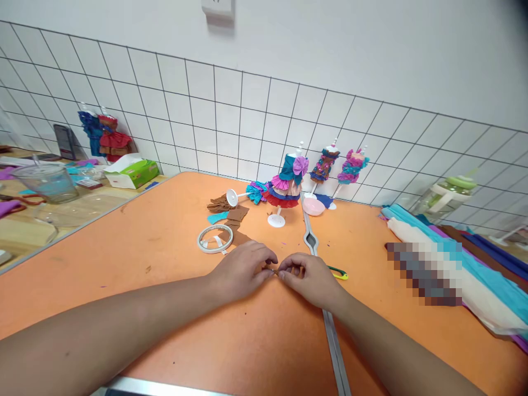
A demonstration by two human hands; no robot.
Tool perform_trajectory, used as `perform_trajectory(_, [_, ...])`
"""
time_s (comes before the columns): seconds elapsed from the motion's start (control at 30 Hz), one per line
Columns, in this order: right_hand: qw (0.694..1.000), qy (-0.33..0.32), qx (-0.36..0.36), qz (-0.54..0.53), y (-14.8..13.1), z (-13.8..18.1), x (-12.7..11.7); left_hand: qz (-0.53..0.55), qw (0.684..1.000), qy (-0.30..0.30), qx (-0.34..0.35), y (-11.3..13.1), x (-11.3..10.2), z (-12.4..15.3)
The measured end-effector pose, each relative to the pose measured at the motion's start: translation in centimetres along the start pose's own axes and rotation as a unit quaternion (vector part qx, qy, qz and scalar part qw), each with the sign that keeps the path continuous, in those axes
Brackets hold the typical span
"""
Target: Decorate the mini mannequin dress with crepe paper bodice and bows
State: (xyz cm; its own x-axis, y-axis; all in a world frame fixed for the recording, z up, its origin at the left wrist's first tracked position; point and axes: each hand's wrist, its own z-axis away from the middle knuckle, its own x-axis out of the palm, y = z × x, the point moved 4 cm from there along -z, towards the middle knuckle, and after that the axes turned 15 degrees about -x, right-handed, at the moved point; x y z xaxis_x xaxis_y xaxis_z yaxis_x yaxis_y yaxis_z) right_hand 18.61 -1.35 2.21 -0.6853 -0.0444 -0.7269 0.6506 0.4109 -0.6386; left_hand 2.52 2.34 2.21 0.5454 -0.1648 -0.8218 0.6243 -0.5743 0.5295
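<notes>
My left hand (242, 269) and my right hand (310, 279) meet over the orange table covering (165, 231), fingertips pinched together on a small brown piece (275, 271) that is mostly hidden between them. Just behind my left hand lie brown fabric strips (231, 219) and a white tape roll (215, 238). A yellow-green handled tool (339, 273) lies right beside my right hand. Further back stands a small mannequin in a teal, pink and red ruffled dress (286, 184).
Two more dressed mini mannequins (338, 164) stand by the tiled wall, with a pink bowl (313, 206). Fabric rolls (454, 258) lie at the right. A clear measuring cup (46, 181) and green box (132, 170) sit on the left table. A metal seam (330, 324) runs between tables.
</notes>
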Motion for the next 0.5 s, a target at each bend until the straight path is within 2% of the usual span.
perform_trajectory(0.17, [0.999, -0.014, 0.017, -0.049, 0.7, -0.1, 0.5, -0.012, 0.999, 0.002, 0.042, 0.6, -0.1, 0.0])
perform_trajectory(0.33, [0.998, -0.03, 0.021, -0.046, 0.8, -0.2, 0.8, -0.021, 0.997, -0.004, 0.069, 1.2, -0.4, 0.2])
perform_trajectory(0.43, [0.998, -0.007, 0.037, -0.053, 1.2, -0.2, 0.5, -0.008, 0.999, 0.035, 0.038, 0.7, -0.8, 0.0])
perform_trajectory(0.5, [0.997, 0.027, 0.046, -0.049, 1.5, -0.3, 0.0, 0.029, 0.997, 0.067, -0.017, 0.0, -1.0, -0.3])
